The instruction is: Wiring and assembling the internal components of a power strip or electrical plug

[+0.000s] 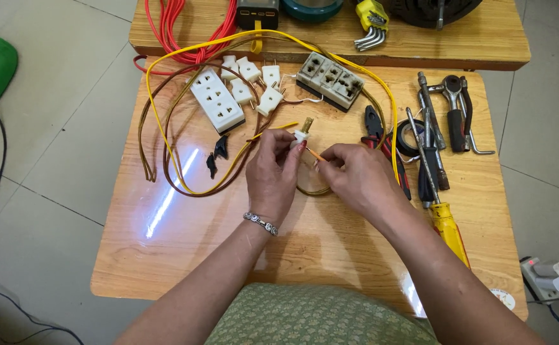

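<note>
At frame centre, the left hand [272, 171] was clamped on a small white plastic plug with brass prongs [302, 131]. The right hand [358, 174] pinched a thin orange-yellow wire [315, 154] entering that plug. Both hovered above the glossy wooden counter [183, 236], below a white rectangular socket strip [217, 100].

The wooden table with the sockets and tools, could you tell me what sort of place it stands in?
Probably a home or small workshop for electrical repair: a low wooden table on tiled floor, white socket strips, loose plugs, pliers and a yellow-handled screwdriver.
</note>
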